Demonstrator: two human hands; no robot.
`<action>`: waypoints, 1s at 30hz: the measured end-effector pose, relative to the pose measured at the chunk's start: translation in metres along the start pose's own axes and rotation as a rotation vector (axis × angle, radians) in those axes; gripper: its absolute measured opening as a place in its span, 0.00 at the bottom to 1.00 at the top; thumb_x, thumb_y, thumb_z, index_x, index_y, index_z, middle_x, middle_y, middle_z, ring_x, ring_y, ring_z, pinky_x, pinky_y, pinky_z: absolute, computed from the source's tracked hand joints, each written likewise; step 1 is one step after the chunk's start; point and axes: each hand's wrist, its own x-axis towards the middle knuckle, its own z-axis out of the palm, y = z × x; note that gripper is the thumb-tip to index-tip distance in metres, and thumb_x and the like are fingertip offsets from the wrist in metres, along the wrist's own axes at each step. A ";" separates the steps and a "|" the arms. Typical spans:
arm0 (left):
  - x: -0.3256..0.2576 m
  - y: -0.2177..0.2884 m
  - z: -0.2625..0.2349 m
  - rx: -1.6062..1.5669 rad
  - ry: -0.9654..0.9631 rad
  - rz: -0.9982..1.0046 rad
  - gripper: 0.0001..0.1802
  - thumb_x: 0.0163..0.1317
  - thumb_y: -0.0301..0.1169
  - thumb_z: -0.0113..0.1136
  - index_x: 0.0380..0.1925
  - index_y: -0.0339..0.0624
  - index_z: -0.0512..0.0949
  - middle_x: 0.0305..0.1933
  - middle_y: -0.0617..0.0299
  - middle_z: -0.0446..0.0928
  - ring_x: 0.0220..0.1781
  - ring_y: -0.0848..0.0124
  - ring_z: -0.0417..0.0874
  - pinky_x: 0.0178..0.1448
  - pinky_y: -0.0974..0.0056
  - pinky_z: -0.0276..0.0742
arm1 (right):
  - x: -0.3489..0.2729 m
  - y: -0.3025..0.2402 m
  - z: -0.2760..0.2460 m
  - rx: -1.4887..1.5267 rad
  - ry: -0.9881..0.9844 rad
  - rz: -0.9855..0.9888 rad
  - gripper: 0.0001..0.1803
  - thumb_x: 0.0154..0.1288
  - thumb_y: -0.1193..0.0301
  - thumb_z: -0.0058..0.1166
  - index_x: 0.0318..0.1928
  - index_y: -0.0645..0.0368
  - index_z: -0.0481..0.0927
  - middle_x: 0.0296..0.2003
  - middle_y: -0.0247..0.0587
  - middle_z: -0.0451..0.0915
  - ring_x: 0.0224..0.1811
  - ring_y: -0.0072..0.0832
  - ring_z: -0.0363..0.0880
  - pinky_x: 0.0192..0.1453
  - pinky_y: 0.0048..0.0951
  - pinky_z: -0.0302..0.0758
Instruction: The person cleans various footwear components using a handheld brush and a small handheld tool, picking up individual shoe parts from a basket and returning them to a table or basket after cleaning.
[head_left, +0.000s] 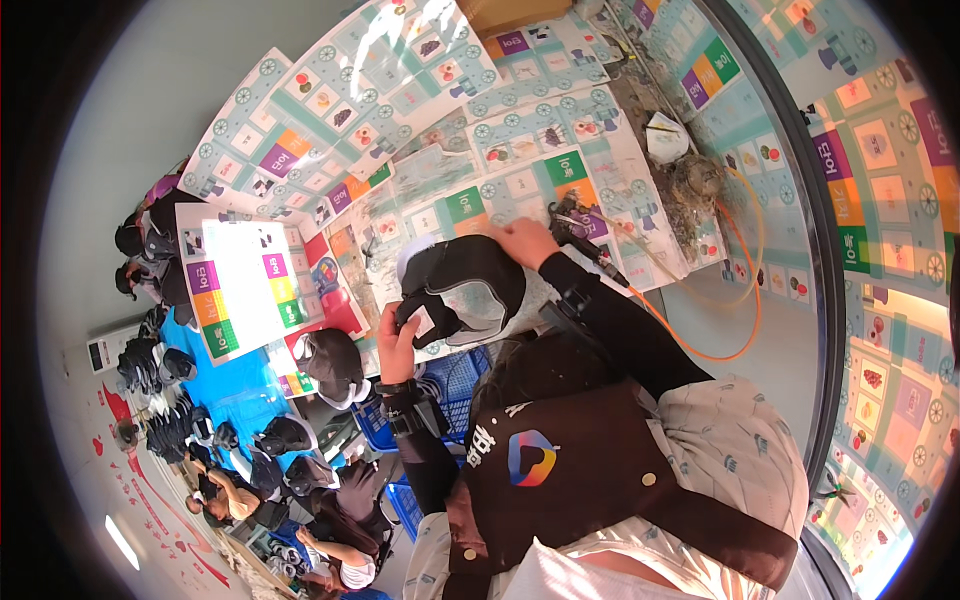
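In front of me, over the printed sheets on the bench, I hold a black cap [468,272] with its inside partly turned toward me, showing a grey-white edge. My left hand [396,340] pinches the cap's near left edge, thumb beside a small white patch. My right hand [524,243] grips the far right edge, its fingertips partly hidden. A whitish rounded piece [411,253] shows behind the cap; I cannot tell whether it belongs to it. Just right of my right hand lies a dark spray gun [578,222] joined to a hose.
An orange hose [712,357] loops down at the right. Another black cap [332,362] sits at the bench's left corner, above blue plastic baskets [462,385]. Printed sheets [330,110] wall the bench. Leftward, several caps lie on a blue surface [232,408], with people [345,565] nearby.
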 end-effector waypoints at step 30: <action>0.124 -0.082 0.029 -0.298 0.297 -0.416 0.15 0.60 0.30 0.61 0.40 0.30 0.70 0.39 0.53 0.73 0.40 0.59 0.81 0.39 0.54 0.90 | -0.058 0.056 -0.045 0.879 -0.195 -0.001 0.15 0.58 0.75 0.55 0.47 0.58 0.84 0.31 0.31 0.85 0.25 0.19 0.77 0.27 0.23 0.73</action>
